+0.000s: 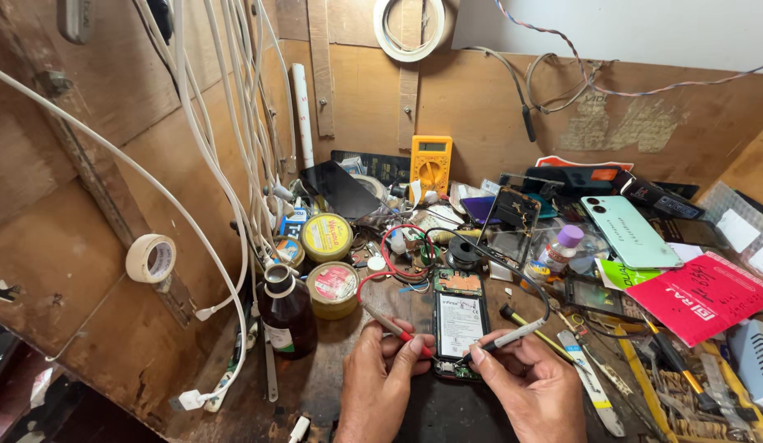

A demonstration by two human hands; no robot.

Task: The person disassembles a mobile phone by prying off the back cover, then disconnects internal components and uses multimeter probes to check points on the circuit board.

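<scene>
Head view: I see my left hand [381, 373] pinching the red probe [395, 330] pen-style, and my right hand [525, 385] gripping the black probe [513, 335] the same way. Both tips meet the lower end of the opened phone [460, 324], which lies flat on the workbench [332, 385] between my hands, back cover off, battery and board exposed. I judge the phone light, stiff and fragile: hold it by its side edges only, never by the bare board. The probes are thin and light; grip their insulated barrels. A brown glass bottle [287, 316] stands just left; a yellow multimeter [430, 162] leans against the back wall.
</scene>
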